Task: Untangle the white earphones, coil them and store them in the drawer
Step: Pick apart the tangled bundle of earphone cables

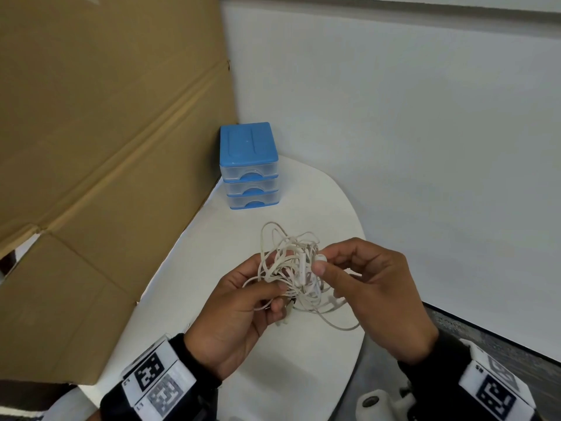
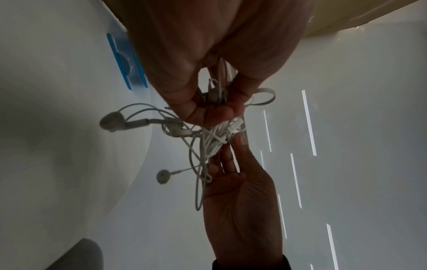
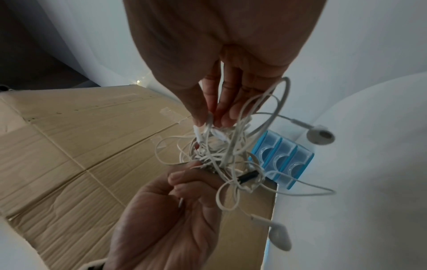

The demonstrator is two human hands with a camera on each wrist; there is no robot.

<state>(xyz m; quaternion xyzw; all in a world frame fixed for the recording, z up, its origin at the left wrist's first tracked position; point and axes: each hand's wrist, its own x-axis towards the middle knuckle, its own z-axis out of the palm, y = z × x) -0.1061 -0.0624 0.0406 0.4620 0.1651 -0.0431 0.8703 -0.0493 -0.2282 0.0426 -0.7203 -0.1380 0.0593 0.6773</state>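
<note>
Head view, both hands (image 1: 243, 311) (image 1: 373, 293) pinching tangled earphones (image 1: 291, 268)

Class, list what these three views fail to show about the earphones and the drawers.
- Head view: the knot's centre in the white earphones, covered by the fingers.
- Left wrist view: most of the drawer unit, behind the left hand.
- Every view: the drawers' contents, too small and hazy.

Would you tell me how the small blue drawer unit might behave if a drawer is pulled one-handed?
The drawer unit looks like thin, clear plastic, so probably light. It stands free on the smooth white table, three drawers high, so it may slide or tip forward; steadying its blue top seems wise.
</note>
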